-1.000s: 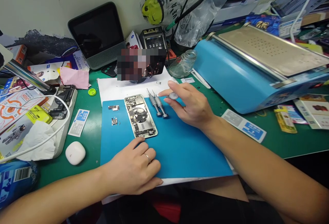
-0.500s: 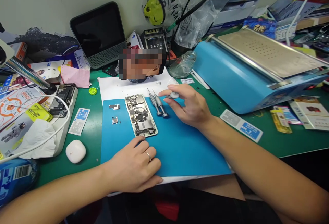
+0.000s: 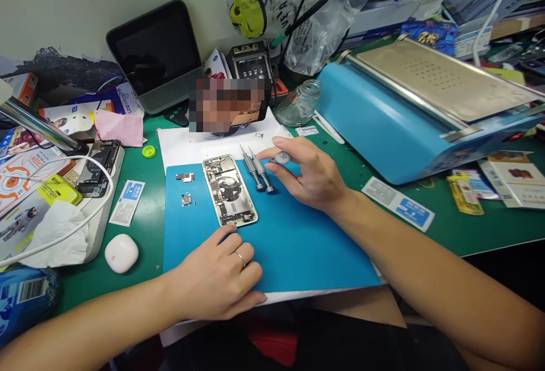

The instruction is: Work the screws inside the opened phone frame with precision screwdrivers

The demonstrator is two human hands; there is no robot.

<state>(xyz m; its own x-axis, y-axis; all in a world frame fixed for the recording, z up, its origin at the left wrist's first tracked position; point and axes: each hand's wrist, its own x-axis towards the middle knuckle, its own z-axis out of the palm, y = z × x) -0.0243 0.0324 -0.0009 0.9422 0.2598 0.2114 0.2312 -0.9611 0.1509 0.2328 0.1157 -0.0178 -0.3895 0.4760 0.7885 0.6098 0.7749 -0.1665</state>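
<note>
An opened phone [image 3: 230,190] with its insides showing lies on a blue mat [image 3: 293,246]. My left hand [image 3: 219,277] rests on the mat just below the phone, fingers curled loosely, a ring on one finger, holding nothing. My right hand [image 3: 313,175] pinches a small round silver part [image 3: 281,157] between thumb and forefinger, right of two grey screwdrivers [image 3: 258,171] that lie beside the phone. Two small metal pieces [image 3: 186,188] sit on the mat left of the phone.
A blue machine with a metal plate [image 3: 409,104] stands at the right. A glass jar [image 3: 298,104], a dark tablet [image 3: 155,56], a white earbud case [image 3: 121,253], another opened phone [image 3: 96,168], stickers and boxes crowd the green table [image 3: 145,229].
Hardly anything has moved. My right hand keeps its pinch on the round part, and the view has shifted slightly.
</note>
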